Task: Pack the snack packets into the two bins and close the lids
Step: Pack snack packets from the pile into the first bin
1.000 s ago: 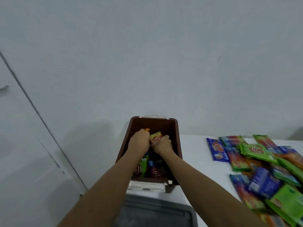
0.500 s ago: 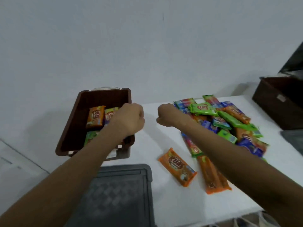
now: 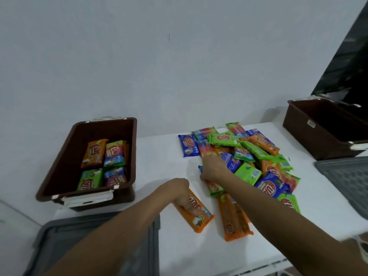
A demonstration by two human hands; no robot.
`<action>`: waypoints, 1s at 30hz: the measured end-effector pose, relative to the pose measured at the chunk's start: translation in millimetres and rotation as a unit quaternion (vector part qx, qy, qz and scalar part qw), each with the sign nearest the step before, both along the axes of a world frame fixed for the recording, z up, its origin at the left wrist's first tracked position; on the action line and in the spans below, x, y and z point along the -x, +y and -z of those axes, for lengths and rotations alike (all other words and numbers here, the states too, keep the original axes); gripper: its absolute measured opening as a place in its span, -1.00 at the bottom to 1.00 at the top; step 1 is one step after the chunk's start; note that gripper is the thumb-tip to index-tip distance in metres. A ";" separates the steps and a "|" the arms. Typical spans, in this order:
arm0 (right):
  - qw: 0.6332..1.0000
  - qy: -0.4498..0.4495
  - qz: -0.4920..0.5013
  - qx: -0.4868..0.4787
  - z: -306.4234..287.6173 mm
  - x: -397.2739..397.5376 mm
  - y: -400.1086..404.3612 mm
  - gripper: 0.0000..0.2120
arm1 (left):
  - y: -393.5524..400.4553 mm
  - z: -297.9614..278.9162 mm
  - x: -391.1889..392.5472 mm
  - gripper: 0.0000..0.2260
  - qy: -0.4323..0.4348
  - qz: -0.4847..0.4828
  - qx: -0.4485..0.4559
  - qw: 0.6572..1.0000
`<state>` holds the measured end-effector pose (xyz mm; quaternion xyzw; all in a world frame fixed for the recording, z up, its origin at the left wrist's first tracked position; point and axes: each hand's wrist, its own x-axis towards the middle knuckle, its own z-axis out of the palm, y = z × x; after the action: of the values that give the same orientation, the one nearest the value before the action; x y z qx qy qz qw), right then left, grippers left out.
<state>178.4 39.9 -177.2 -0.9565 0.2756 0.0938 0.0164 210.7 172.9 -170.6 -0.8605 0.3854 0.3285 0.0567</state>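
Left of the fingers, the brown bin [image 3: 59, 166] holds four packets [image 3: 103, 164] (lid off); left hand [image 3: 180, 191] grips an orange packet [image 3: 196, 214], right hand [image 3: 212, 169] curls onto the pile [image 3: 253, 156].

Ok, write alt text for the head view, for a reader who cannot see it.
Two bare arms reach over a white table: the left hand rests on an orange packet, the right hand reaches into a pile of packets. An open brown bin on the left holds four packets; a second brown bin stands far right, each with a grey lid near it.

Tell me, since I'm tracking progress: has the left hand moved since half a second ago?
Yes. The left hand left the brown bin and moved right onto the orange packet.
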 end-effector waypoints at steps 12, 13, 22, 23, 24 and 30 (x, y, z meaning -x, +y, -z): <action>0.868 -0.407 0.033 -0.281 -97.1 -57.8 63.0 -0.69 | 89.3 -154.8 -84.9 -0.49 -0.146 -0.164 0.314 0.924; 0.849 -0.424 0.017 -0.315 -107.4 -66.3 73.2 -0.67 | 105.5 -170.8 -97.0 -0.50 -0.124 -0.196 0.326 0.917; 0.900 -0.112 -0.060 -0.416 -83.0 -139.3 190.2 -0.76 | 176.5 -137.7 -160.4 -0.56 -0.169 -0.105 -0.045 0.979; 0.907 -0.064 -0.055 -0.413 -72.0 -142.3 196.7 -0.74 | 177.7 -123.5 -163.2 -0.53 -0.166 -0.104 -0.055 0.979; 0.917 -0.021 -0.056 -0.394 -62.3 -144.4 201.1 -0.70 | 179.0 -111.9 -164.9 -0.50 -0.159 -0.105 -0.055 0.980; 0.969 0.056 -0.054 -0.234 -39.4 -145.9 210.4 -0.52 | 181.3 -67.9 -170.6 -0.53 -0.217 -0.065 -0.040 0.973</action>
<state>324.3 250.4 -137.8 -0.9328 0.1948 0.2098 0.2190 381.3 354.2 -102.6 -0.9313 0.2941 0.1522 0.1519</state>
